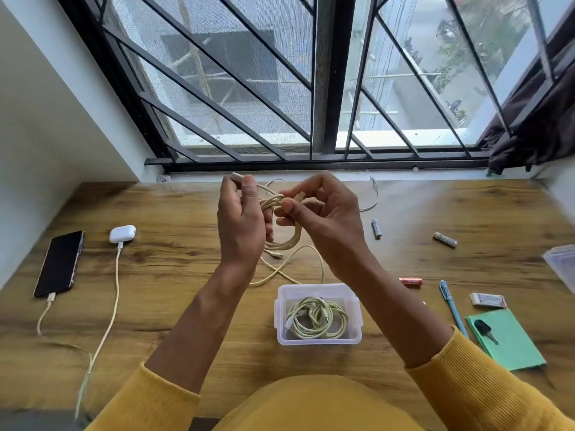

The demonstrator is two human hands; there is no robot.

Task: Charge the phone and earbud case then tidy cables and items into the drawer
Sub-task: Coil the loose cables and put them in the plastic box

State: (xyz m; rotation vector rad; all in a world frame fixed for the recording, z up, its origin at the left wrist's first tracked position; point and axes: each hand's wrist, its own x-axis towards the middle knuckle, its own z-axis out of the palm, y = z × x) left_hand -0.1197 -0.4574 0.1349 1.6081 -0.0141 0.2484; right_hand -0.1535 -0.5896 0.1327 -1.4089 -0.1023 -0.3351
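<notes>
Above the middle of the wooden desk [174, 213] my left hand [239, 219] and my right hand [323, 213] both hold a cream cable coil [286, 241]. My left fingers pinch one plug end at the top, and my right fingers pinch the other end against the loops. Loose cable [292, 265] trails on the desk below. A clear plastic box [319, 314] in front of me holds another coiled cable. At the left lie a black phone [59, 262] and a white earbud case [122, 233], each with a cable plugged in.
Two batteries [377, 228] [445, 239] lie right of my hands. Further right and nearer are an orange tube [410, 280], a blue pen [452, 307], an eraser [487, 299], a key [485, 329] on a green notebook [510, 343], and a clear lid [561, 262]. A barred window runs behind the desk.
</notes>
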